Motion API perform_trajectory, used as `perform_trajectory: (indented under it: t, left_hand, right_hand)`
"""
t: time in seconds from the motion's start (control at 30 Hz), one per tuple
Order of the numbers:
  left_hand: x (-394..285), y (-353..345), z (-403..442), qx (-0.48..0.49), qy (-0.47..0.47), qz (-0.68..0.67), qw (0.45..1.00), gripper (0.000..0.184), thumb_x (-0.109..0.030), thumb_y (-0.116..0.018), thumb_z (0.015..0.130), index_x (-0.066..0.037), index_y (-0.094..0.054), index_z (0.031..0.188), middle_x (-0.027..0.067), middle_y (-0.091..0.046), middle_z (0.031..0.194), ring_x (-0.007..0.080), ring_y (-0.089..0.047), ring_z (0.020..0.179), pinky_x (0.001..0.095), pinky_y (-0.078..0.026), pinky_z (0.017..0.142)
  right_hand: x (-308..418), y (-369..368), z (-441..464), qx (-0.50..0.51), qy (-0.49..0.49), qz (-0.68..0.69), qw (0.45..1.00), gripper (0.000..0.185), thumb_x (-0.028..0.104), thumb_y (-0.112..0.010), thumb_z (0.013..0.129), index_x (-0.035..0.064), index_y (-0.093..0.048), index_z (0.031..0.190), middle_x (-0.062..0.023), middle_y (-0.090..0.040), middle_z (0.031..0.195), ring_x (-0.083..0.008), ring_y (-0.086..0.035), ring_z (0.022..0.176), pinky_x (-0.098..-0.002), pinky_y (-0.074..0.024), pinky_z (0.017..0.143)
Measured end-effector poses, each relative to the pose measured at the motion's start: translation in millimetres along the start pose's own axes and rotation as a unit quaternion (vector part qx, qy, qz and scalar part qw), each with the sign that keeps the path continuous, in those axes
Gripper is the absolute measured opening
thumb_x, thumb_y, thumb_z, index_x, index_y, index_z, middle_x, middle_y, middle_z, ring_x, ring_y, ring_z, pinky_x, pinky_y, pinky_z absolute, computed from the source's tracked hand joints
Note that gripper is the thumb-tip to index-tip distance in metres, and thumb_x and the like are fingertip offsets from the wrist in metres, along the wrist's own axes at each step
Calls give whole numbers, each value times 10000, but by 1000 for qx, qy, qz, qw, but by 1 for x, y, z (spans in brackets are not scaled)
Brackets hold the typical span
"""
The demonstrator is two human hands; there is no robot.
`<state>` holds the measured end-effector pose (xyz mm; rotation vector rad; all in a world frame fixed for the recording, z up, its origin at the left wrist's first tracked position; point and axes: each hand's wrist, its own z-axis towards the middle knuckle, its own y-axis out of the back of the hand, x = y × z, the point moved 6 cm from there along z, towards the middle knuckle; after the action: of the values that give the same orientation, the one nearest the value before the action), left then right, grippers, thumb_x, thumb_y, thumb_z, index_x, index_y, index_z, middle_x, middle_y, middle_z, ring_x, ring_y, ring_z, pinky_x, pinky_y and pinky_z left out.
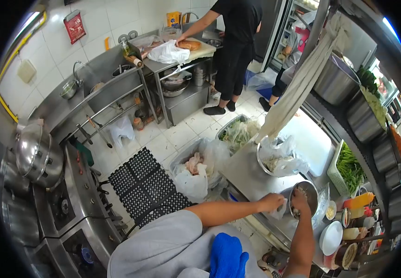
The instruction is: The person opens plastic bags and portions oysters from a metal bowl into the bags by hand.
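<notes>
My left hand (272,202) holds a bag (280,212); my right hand (298,199), grip too hidden to tell, seems to gather from the bowl (311,191) beneath; next needs the bag steady.

Black mat (137,172) on tiled floor (193,125), steel pot (34,147) at the stove (73,197), red pouch (74,28) on wall (114,19)

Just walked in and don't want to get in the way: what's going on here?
The person's right hand reaches into a metal bowl on the steel counter. The left hand is beside it, seemingly gripping a clear plastic bag. Across the room, a co-worker's hand is at a brown food item.
</notes>
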<state>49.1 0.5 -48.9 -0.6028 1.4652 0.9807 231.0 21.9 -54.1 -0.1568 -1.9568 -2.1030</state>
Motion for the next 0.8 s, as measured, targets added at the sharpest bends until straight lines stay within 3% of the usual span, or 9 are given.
perform_trajectory:
  t: [0.07, 0.33, 0.43, 0.5, 0.57, 0.67, 0.7, 0.77, 0.8]
  left_hand:
    - [-5, -10, -1, 54, 3, -9, 999, 312, -284, -480, 899, -19, -568, 758, 132, -555, 581, 222, -572, 455, 360, -471, 500]
    - [-16, -20, -5, 114, 46, -41, 992, 273, -228, -476, 897, -17, -545, 738, 119, -553, 550, 208, -557, 417, 340, -495, 474]
    - [-17, -20, -3, 93, 7, 11, 996, 264, -226, -474, 890, -17, -550, 749, 130, -573, 576, 233, -578, 461, 361, -498, 520]
    - [-21, -19, -1, 65, -70, 92, 991, 250, -219, -469, 883, -25, -559, 754, 153, -601, 645, 282, -616, 582, 402, -490, 588]
    - [-17, -19, 1, 82, -52, 73, 993, 242, -214, -472, 878, -24, -556, 755, 161, -611, 696, 304, -614, 630, 419, -478, 609]
    - [30, -47, 15, 151, -18, 96, 984, 229, -219, -465, 873, -30, -570, 797, 175, -620, 823, 332, -594, 666, 438, -460, 615]
    - [22, -47, 12, 167, -94, 190, 963, 229, -169, -410, 865, -9, -568, 824, 167, -599, 822, 326, -613, 723, 435, -501, 652]
    - [19, -29, 8, 156, 15, 15, 987, 283, -279, -467, 884, -26, -594, 894, 84, -583, 757, 205, -563, 605, 344, -462, 520]
    - [18, -20, 5, 138, 66, -72, 986, 321, -333, -496, 894, -34, -607, 930, 42, -575, 724, 145, -538, 546, 298, -442, 454]
  right_hand:
    - [-2, -17, -5, 155, -121, 85, 977, 350, 175, -446, 836, -11, -549, 1114, -262, -586, 1074, -413, -536, 1056, -440, -409, 913]
    - [-51, -69, -13, 205, -267, 203, 919, 394, 205, -379, 864, 4, -560, 1150, -234, -597, 1107, -337, -570, 1047, -396, -439, 864]
    - [-37, -48, -16, 177, -259, 89, 945, 395, 215, -378, 870, 17, -571, 1154, -200, -610, 1062, -288, -576, 982, -355, -440, 841]
    - [24, -2, -26, 194, -348, 299, 867, 406, 255, -413, 875, 13, -575, 1157, -154, -608, 1056, -260, -546, 980, -343, -420, 856]
    - [25, -3, -29, 133, -384, 367, 837, 411, 291, -445, 872, 14, -583, 1142, -138, -607, 1064, -243, -535, 984, -342, -415, 855]
    - [20, 8, -39, 95, -344, 400, 844, 393, 379, -550, 846, 48, -624, 1043, -76, -604, 1063, -175, -506, 1015, -329, -410, 851]
    - [-9, -15, -33, 72, -208, 420, 881, 290, 360, -600, 828, 93, -634, 934, -58, -614, 1011, -148, -541, 964, -321, -441, 804]
    - [-11, -37, -39, 105, -420, 622, 653, 263, 293, -618, 798, 75, -633, 944, -73, -637, 954, -173, -582, 857, -328, -459, 777]
    - [-2, -30, -37, 104, -415, 673, 603, 154, 243, -645, 790, 107, -627, 861, -42, -650, 857, -189, -614, 743, -323, -497, 655]
